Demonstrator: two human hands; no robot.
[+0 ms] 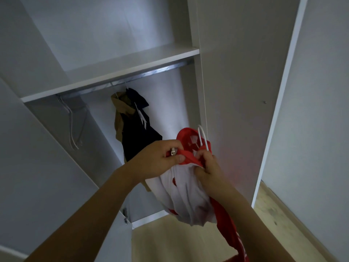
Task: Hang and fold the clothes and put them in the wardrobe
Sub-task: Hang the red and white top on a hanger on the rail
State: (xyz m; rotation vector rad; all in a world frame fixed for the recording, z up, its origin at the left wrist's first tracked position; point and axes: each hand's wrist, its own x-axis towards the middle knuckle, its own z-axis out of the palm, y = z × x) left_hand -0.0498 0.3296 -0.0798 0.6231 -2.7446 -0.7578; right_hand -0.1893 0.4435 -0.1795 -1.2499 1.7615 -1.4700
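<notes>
Head view: both hands hold a red-and-white garment in front of the open wardrobe.

The left hand [162, 157] pinches the red collar of the red-and-white garment [187, 190]; the right hand [209, 167] grips the fabric just beside it, at the base of a white hanger [203, 138] whose hook rises above the collar. Inside the wardrobe [236, 72], a dark garment [139, 137] and a tan garment [119, 118] hang from the metal rail [132, 77] beneath the shelf [113, 72]. Empty hangers [72, 125] hang at the rail's left end.
</notes>
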